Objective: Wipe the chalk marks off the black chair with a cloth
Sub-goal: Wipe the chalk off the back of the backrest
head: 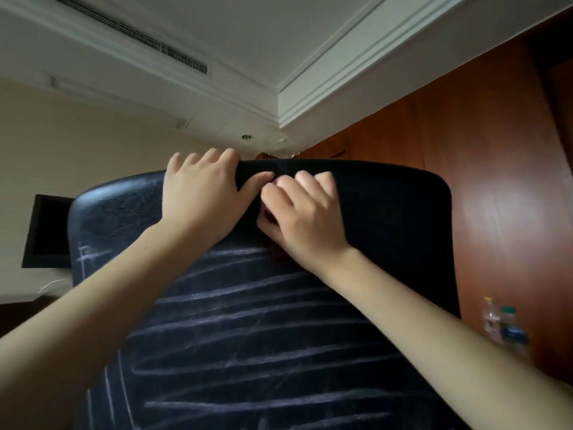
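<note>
Head camera view, tilted up toward a ceiling corner. A black chair (124,212) fills the lower middle, its backrest facing the viewer and crossed by many white chalk marks (248,308) running side to side. A black cloth (387,212) is draped over the top right of the backrest, covering that corner. The left hand (201,197) lies on the top edge, its fingers curled over the edge and its thumb pressing the cloth's left border. The right hand (297,212) sits just beside it, touching it, with fingers bent and bunching the cloth; something small and reddish shows under its palm, too hidden to identify. Two plastic bottles (502,324) stand at the right against a wooden wall (465,150).
</note>
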A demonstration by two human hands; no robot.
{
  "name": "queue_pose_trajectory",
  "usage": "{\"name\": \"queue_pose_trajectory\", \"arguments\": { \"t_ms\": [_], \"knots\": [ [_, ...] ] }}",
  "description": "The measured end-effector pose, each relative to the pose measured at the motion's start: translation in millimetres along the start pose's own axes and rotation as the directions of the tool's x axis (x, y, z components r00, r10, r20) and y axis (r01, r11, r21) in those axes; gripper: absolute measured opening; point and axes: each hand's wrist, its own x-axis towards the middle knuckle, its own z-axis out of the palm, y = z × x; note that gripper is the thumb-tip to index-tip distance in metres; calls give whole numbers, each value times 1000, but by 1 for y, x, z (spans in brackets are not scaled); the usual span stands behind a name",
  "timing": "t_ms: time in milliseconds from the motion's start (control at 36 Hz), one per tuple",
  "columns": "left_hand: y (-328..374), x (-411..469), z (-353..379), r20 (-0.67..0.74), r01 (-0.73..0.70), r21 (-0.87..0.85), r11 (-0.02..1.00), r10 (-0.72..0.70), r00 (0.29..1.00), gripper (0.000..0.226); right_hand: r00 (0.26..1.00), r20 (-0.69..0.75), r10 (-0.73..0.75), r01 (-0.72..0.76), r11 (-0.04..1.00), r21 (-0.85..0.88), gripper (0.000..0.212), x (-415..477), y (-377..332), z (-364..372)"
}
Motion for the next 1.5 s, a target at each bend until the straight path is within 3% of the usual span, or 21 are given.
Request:
{"name": "queue_pose_trajectory", "arguments": {
  "t_ms": [111,250,389,583,722,861,1028,1222,1361,1500],
  "knots": [
    [-4,3,-6,71,-12,-71,997,17,997,60,997,34,-76,75,997,17,8,-12,11,-5],
    [-19,0,-13,150,-60,-146,988,82,985,62,977,150,-153,162,986,-49,13,-74,75,-47],
    [-20,-5,-16,111,-76,-172,982,96,989,61,972,177,-152,175,977,-121,18,-95,113,-71],
    [1,4,-15,38,-93,-180,979,102,994,46,933,-29,-358,359,927,110,13,-15,2,-3],
    [-18,9,-30,195,-88,-264,960,143,970,44,925,7,-379,370,908,198,5,0,-35,16],
    [-74,-10,-44,323,96,-288,953,2,947,44,928,84,-363,350,927,135,11,-32,29,-10],
    [-100,-27,-40,310,270,-406,873,-146,939,29,961,105,-257,254,966,42,14,-61,88,-34],
    [-93,-22,-41,326,292,-355,888,-175,929,33,935,-2,-354,352,929,115,15,-16,19,1],
    [-100,-23,-40,346,323,-393,861,-186,919,48,914,-71,-400,406,895,183,17,19,-60,31],
    [-112,-27,-38,321,309,-473,825,-165,933,17,892,-27,-451,443,861,248,16,37,-114,56]
  ]
}}
